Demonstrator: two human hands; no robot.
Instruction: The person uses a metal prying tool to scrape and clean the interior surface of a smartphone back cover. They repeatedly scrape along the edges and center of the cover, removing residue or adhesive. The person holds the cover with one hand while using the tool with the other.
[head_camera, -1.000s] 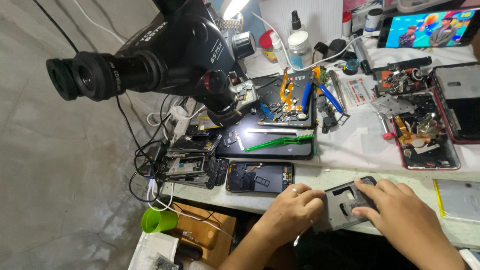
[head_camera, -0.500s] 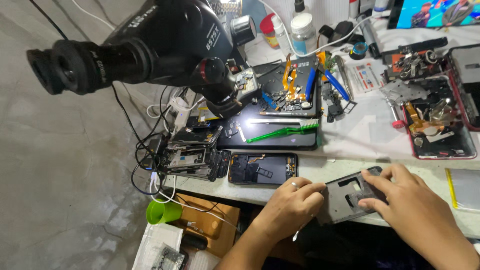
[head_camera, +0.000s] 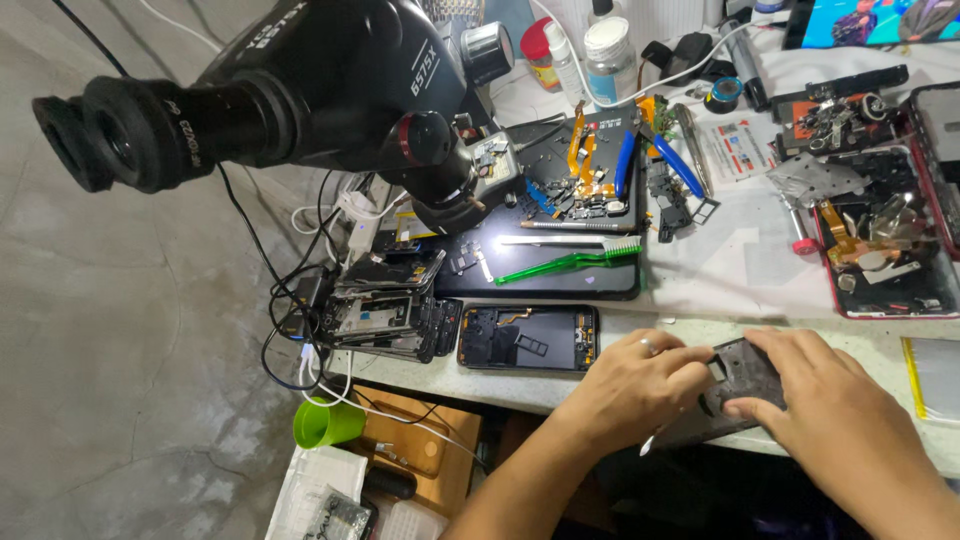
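Nearest the viewer, at the front edge of the pale counter (head_camera: 700, 300), both hands close on a dark rectangular phone frame (head_camera: 745, 372): the left hand (head_camera: 640, 392), a ring on one finger, curls its fingers over the frame's left end, and the right hand (head_camera: 835, 425) lies across its right part with fingers bent, so that only a middle strip of the frame shows and its lower edge is covered. A thin pale sliver (head_camera: 648, 442) pokes out beneath the left hand; what it is cannot be made out. Just left of the hands lies an opened black phone body with exposed internals (head_camera: 528, 337), and further left a leaning stack of stripped phone chassis (head_camera: 385, 305). Below the counter edge a bright green plastic cup (head_camera: 325, 424) hangs among white and black cables. Behind the opened phone, a green-handled brush with white bristles (head_camera: 570, 262) rests on a black mat (head_camera: 545, 265). At right, a red-rimmed tray of metal parts and orange flex cables (head_camera: 880, 245) is cut off by the frame edge. Beyond, blue-handled pliers (head_camera: 678, 165) lie near small scattered components. The large black stereo microscope (head_camera: 290, 90) overhangs the left, hiding what lies beneath it; white plastic bottles (head_camera: 608, 60) stand at the back.
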